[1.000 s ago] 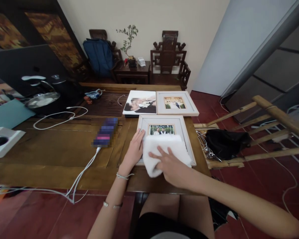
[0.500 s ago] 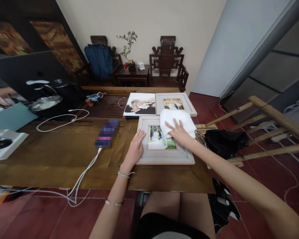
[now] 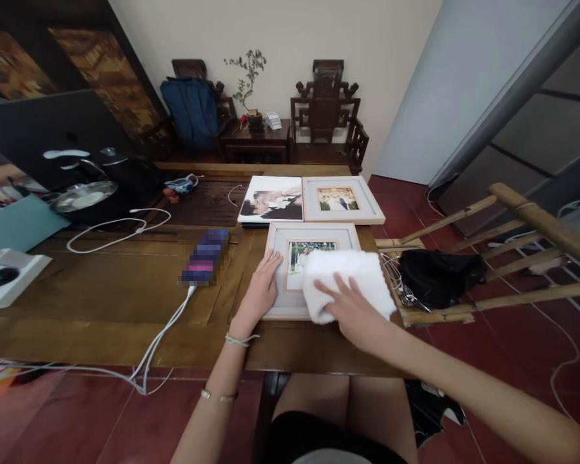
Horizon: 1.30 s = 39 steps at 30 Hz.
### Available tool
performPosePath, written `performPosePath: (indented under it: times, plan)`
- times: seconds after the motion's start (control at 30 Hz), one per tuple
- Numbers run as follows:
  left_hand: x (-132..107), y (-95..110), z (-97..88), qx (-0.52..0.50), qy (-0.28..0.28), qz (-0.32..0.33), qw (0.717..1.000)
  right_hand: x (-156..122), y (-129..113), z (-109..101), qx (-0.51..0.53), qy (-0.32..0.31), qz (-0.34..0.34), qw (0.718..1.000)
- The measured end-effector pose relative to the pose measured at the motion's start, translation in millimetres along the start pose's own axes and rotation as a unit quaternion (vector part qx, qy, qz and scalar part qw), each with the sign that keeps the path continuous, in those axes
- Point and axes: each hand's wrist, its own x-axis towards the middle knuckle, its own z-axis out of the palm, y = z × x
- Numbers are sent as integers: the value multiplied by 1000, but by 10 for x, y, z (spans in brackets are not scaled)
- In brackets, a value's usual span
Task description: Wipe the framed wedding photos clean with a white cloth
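On the wooden table lies a pale picture frame (image 3: 276, 298) with a photo of a person in white outdoors. My left hand (image 3: 262, 287) holds the frame's left edge, its fingers resting along the border. My right hand (image 3: 355, 309) presses a white cloth (image 3: 350, 270) onto the frame's lower right part, fingers spread over the fabric and gripping it. The cloth hides much of the photo and the frame's right corner. Behind are a second framed photo (image 3: 370, 193) and a black-and-white photo panel (image 3: 280, 206), side by side.
To the left lie a phone (image 3: 203, 258) with a white charging cable (image 3: 167, 335), and a pot with a glass lid (image 3: 87, 196). A bamboo rack (image 3: 464, 303) with a black bag (image 3: 439, 277) stands beyond the table's right edge. Wooden chairs (image 3: 327, 116) stand at the wall.
My right hand has drawn the cloth from the frame's upper right down toward its lower right, covering more of the photo. My left hand stays on the left edge.
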Motion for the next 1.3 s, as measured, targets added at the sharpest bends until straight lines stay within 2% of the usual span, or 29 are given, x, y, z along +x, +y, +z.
performPosePath:
  times: [0.1, 0.2, 0.27, 0.33, 0.37, 0.43, 0.6, 0.77, 0.83, 0.9, 1.0, 1.1, 1.2, 1.3]
  plan:
    - [-1, -3, 0, -7, 2, 3, 1000, 366, 439, 25, -46, 62, 29, 997]
    - [-4, -8, 3, -15, 4, 2, 1000, 651, 825, -95, -84, 119, 66, 987]
    - [-6, -11, 5, -18, 5, 4, 1000, 743, 963, -200, -108, 173, 87, 975]
    - [-8, -16, 8, -21, 6, 9, 1000, 754, 989, -258, -128, 214, 92, 964]
    - [-8, -19, 10, -22, 7, 10, 1000, 734, 965, -256, -135, 216, 87, 963]
    - [-8, -27, 15, -24, 9, 12, 1000, 652, 855, -191, -139, 178, 70, 972]
    - [-4, -31, 20, -16, 5, 13, 1000, 246, 368, 30, -92, 66, 41, 993]
    - [-1, -17, 19, -14, 1, 5, 1000, -238, -147, -56, -11, -29, 14, 999]
    - [-2, -20, 19, -13, -1, 5, 1000, -322, -264, -91, 16, -42, -12, 999]
    - [-1, -27, 17, -11, -3, 6, 1000, -289, -280, -78, 36, -34, -24, 998]
    - [7, -37, 10, -7, -8, 12, 1000, -29, -85, 2, 43, 4, -10, 999]
    - [15, -38, 3, -8, -9, 14, 1000, 369, 310, 38, 2, 68, 15, 998]
    - [15, -34, 1, -12, -5, 12, 1000, 735, 712, -33, -49, 128, 43, 990]
    - [12, -34, 2, -15, -2, 9, 1000, 937, 919, -102, -73, 149, 53, 985]
